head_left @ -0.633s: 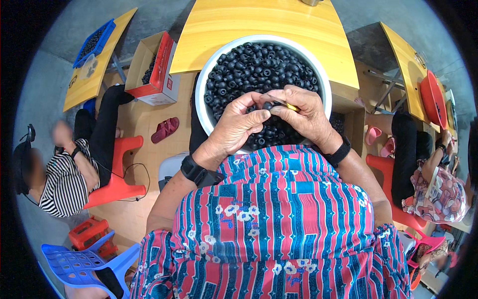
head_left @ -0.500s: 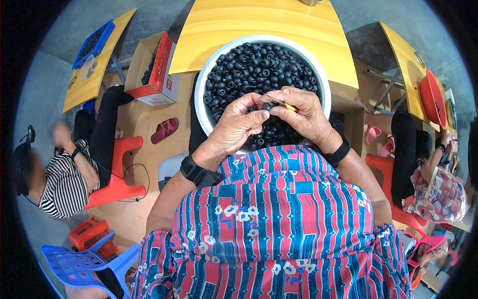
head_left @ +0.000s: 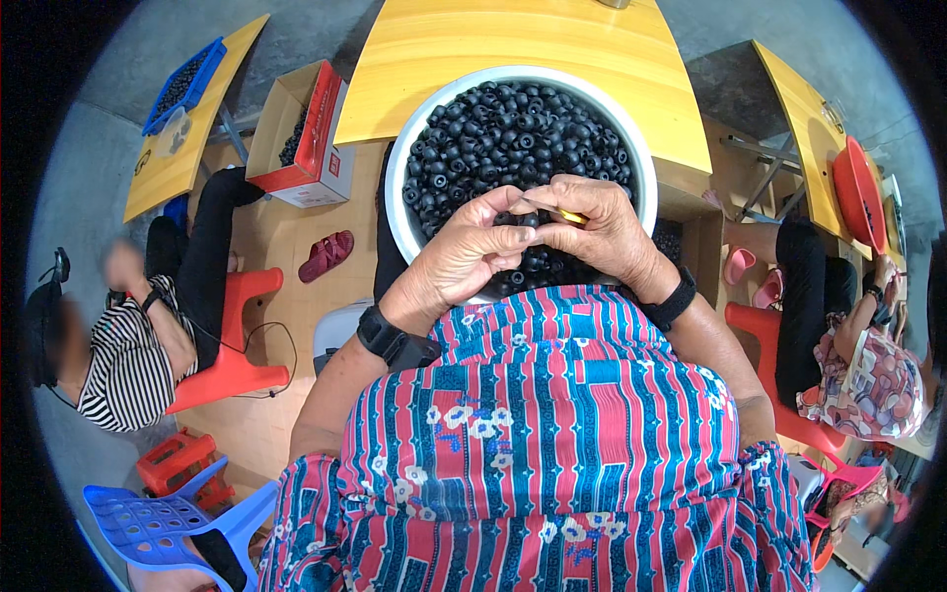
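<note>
A wide pale basin [head_left: 399,183] in front of me is heaped with small black hollow round parts [head_left: 518,128]. Over its near side, my left hand [head_left: 459,259] pinches one such black part [head_left: 529,220] between thumb and fingers, mostly covered by them. My right hand [head_left: 607,225] is closed round a small tool with a yellow handle [head_left: 572,216]. The tool's thin tip points left and meets the area of the held part. Both hands almost touch; the exact contact is too small to make out.
A yellow wooden table [head_left: 523,39] stands beyond the basin. To the left are an open carton [head_left: 326,148] of black parts, a dark red sandal [head_left: 326,257] and a seated person on a red stool [head_left: 237,345]. Another person sits at right near a red basin [head_left: 856,192].
Both hands stay over the basin. The left thumb and the held part have shifted slightly downward, and the tool's tip lies a little lower.
</note>
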A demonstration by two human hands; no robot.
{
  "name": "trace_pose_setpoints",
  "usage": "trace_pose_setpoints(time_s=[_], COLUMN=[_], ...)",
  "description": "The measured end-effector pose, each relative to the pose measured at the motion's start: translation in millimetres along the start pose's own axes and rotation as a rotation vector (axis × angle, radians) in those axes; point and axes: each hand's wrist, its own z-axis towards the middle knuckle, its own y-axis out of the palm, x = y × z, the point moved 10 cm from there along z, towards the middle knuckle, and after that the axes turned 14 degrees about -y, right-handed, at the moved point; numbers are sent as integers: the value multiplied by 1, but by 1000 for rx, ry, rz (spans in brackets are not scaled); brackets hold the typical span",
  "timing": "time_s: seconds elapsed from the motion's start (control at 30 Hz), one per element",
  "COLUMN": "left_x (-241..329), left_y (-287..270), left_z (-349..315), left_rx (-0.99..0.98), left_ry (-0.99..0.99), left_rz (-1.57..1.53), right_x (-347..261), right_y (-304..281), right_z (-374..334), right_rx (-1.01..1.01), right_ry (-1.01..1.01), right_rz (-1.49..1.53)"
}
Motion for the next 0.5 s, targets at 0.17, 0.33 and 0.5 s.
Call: trace_pose_setpoints(time_s=[0.17,0.33,0.5], left_x=[0,-7,-5], left_y=[6,9,8], left_z=[1,3,3], left_rx=[-55,-103,-69], left_ry=[-5,-42,-17], left_rz=[-1,-1,-12], right_x=[-6,-2,-1], right_y=[-1,-7,-7], right_z=[3,-1,0], right_rx=[8,75,87], right_ry=[-26,-23,-5], right_rz=[-49,-83,-98])
